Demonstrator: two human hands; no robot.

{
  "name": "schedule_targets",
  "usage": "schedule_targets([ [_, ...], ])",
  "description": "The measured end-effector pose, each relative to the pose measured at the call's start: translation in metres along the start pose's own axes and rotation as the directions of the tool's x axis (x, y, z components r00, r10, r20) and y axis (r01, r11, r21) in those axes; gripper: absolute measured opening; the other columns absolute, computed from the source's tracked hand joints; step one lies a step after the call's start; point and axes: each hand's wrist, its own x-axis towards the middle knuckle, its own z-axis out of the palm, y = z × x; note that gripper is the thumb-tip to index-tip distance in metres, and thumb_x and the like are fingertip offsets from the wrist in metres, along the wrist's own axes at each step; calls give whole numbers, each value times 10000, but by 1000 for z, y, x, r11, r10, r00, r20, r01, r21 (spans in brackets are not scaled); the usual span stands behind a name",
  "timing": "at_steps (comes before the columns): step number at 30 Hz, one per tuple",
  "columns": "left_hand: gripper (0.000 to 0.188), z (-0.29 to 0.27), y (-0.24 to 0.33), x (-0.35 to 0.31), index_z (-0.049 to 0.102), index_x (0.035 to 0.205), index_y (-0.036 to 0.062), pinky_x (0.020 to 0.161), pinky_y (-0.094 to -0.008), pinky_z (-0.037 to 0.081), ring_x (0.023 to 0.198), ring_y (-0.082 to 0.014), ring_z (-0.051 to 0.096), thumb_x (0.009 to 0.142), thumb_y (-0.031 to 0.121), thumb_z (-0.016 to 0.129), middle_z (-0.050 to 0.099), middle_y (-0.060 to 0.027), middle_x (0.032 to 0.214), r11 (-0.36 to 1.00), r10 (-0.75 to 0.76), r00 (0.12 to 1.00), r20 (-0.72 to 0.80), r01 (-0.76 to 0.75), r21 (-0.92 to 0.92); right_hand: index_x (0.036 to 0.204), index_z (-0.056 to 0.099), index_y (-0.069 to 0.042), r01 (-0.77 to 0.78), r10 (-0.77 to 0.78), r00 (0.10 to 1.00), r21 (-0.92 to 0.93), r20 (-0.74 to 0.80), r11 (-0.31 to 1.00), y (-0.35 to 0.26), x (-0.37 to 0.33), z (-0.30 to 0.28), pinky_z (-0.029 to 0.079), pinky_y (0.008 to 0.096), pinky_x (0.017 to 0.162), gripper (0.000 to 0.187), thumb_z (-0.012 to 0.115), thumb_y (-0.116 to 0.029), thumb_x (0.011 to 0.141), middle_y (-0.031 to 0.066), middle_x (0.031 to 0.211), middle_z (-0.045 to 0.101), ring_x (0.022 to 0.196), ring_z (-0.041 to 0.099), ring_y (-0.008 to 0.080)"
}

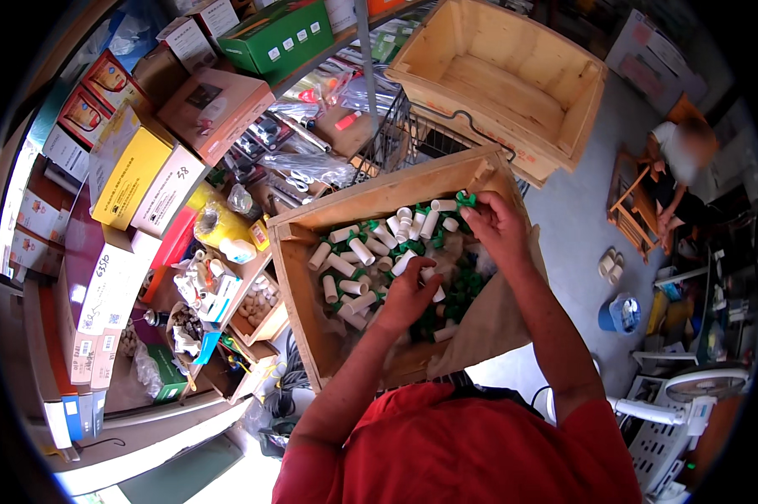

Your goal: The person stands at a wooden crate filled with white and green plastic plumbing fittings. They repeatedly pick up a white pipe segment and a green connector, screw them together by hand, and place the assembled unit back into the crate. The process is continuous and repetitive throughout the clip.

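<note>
A wooden box [299, 323] in front of me holds many short white plastic tubes [361, 251] and green plastic pieces [454, 304], some joined together. My right hand [498, 228] is over the box's far right part, thumb and fingers closed on a green-and-white tube fitting [464, 200]. Lower and nearer the middle, my left hand [406, 298] is curled down among the tubes. White tube ends show beside its fingertips, but what lies inside its grip is hidden.
A second wooden box [513, 92] stands beyond, above a black wire basket [396, 139]. Shelves at left hold cartons [135, 181] and bagged parts. Brown cloth [488, 323] drapes over the near right edge of my box. At right, a person [681, 160] sits on a wooden chair [632, 206].
</note>
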Motion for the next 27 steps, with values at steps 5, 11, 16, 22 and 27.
schedule_targets([
  [5, 313, 1, 7, -2, 528, 1118, 52, 550, -351, 474, 598, -222, 625, 864, 172, 667, 594, -119, 678, 993, 30, 1000, -2, -29, 111, 1029, 603, 11, 8, -8, 1000, -54, -10, 999, -3, 1, 3, 431, 190, 584, 210, 704, -57, 858, -33, 769, 600, 647, 501, 14],
  [11, 476, 1, 13, -3, 465, 1268, 72, 565, -381, 475, 582, -266, 609, 854, 192, 667, 589, -127, 645, 993, 45, 998, 46, -49, 110, 1033, 612, 12, 5, -7, 1000, -162, -16, 987, -1, 4, 2, 418, 194, 562, 233, 723, -68, 844, -37, 764, 592, 630, 478, 17],
  [16, 866, -4, 23, -1, 158, 1508, 87, 581, -399, 477, 587, -295, 605, 834, 209, 688, 587, -127, 646, 991, -25, 994, 110, 10, 136, 1032, 616, 10, 23, -25, 1000, -180, -4, 983, 2, 9, 3, 412, 197, 552, 241, 729, -81, 839, -35, 753, 586, 623, 475, 19],
  [22, 953, -4, 24, 5, 46, 1509, 43, 587, -403, 477, 612, -308, 608, 833, 220, 694, 582, -143, 674, 990, -72, 985, 157, 51, 134, 1017, 622, 8, 55, -56, 998, -240, 5, 969, 6, 16, 3, 409, 203, 537, 238, 733, -88, 829, -25, 721, 581, 590, 471, 28],
  [27, 925, -3, 17, 11, 96, 1481, -22, 587, -401, 480, 611, -315, 605, 831, 237, 702, 577, -150, 671, 989, -45, 987, 152, 23, 147, 1009, 623, 12, 67, -67, 998, -235, 9, 970, 11, 22, 3, 415, 211, 536, 252, 742, -102, 819, -12, 722, 589, 585, 475, 37],
])
